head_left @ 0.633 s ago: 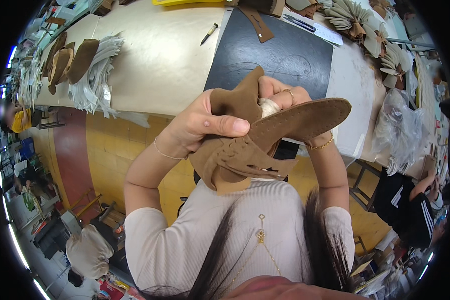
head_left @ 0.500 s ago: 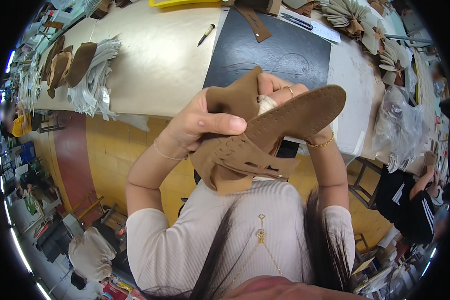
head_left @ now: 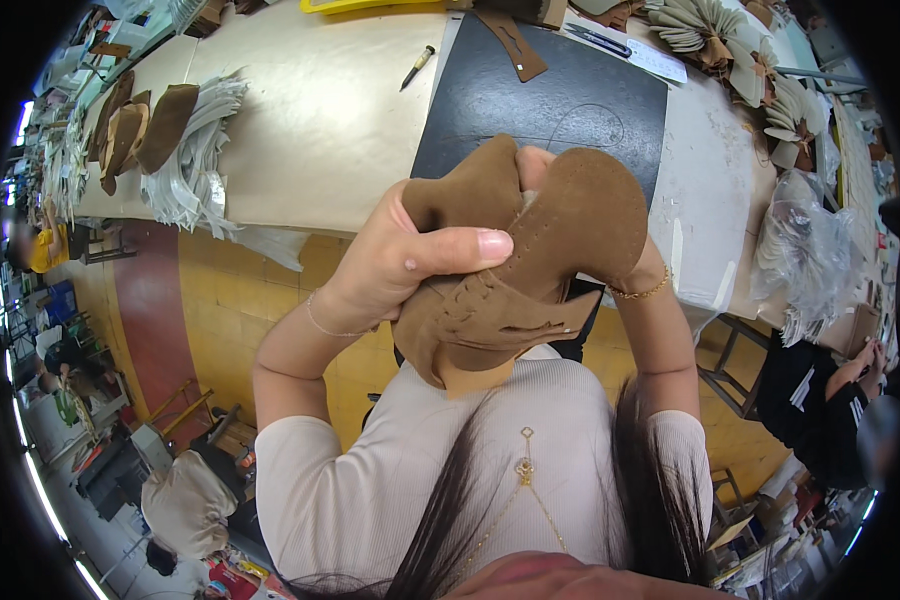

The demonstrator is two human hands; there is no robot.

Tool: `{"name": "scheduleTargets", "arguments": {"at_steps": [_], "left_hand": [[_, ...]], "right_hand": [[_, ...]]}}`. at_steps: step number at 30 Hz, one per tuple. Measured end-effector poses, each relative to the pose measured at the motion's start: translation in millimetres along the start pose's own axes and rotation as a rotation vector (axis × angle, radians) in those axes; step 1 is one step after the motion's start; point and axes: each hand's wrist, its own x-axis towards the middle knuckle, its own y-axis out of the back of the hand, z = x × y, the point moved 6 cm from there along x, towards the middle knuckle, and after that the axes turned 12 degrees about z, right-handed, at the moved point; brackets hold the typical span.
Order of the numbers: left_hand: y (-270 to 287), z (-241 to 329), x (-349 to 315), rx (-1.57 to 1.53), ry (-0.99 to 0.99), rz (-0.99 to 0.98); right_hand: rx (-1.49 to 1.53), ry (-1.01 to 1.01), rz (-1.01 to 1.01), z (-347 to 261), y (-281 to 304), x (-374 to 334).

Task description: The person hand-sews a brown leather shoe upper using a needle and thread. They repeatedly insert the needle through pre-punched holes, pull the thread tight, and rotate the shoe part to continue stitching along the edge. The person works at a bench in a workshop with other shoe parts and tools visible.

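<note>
1. Since a moment ago, we have turned the brown suede-like piece [head_left: 560, 225], so that its rounded flap [head_left: 600, 195] shows more of its broad face and covers most of our right hand [head_left: 533, 168].
2. At the left, brown cut parts [head_left: 165, 130] lean beside a heap of whitish strips [head_left: 205, 150] on our pale table [head_left: 310, 120].
3. Next along, a slim pen-like tool [head_left: 418, 68] lies well apart from us.
4. Our left hand [head_left: 410, 255] is clamped on the piece, its thumb pressed across the front near small holes (the other fingers are hidden behind).
5. Between our hands, the piece is held in the air at the table's near edge, a slitted band [head_left: 515, 315] crossing its lower part.
6. Beyond it lies a black mat [head_left: 610, 100].
7. Of our right hand's fingers, one shows, bent at the piece's upper edge; whether the rest are together or apart we cannot tell.
8. Farther right, clear plastic bags [head_left: 805, 240] lie bunched near another person [head_left: 815, 410].
</note>
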Motion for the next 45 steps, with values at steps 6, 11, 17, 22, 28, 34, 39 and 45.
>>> {"name": "scheduleTargets", "arguments": {"at_steps": [6, 11, 17, 22, 28, 34, 39, 45], "left_hand": [[2.1, -3.5, -0.8, -0.01, 0.003, 0.005], [5.6, -3.7, 0.2, 0.073, -0.007, 0.042], [3.2, -3.3, 0.6, -0.03, 0.002, 0.04], [4.0, -6.5, 8.5, 0.044, -0.021, 0.016], [13.8, -4.1, 13.1, -0.047, -0.058, 0.09], [16.6, -3.9, 26.5, -0.055, -0.182, 0.17], [6.8, -9.3, 36.3, -0.041, -0.373, 0.236], [12.3, -11.1, 35.2, -0.034, -0.35, 0.2]], "right_hand": [[-0.018, -0.027, 0.009, 10.2, 4.7, -3.8], [-0.093, -0.076, 0.015, -1.8, 0.4, -2.9], [0.148, -0.094, 0.137, -24.7, -12.3, 0.8], [-0.415, -0.039, 0.081, -30.7, -4.0, -0.4], [-0.254, 0.029, 0.532, -45.7, 43.1, 15.1], [-0.816, 0.709, 0.424, -105.3, -6.9, -15.8], [-0.802, 0.721, 0.413, -80.6, -25.3, -6.6], [-0.203, 0.454, 0.453, -82.2, -6.3, -3.7]]}}
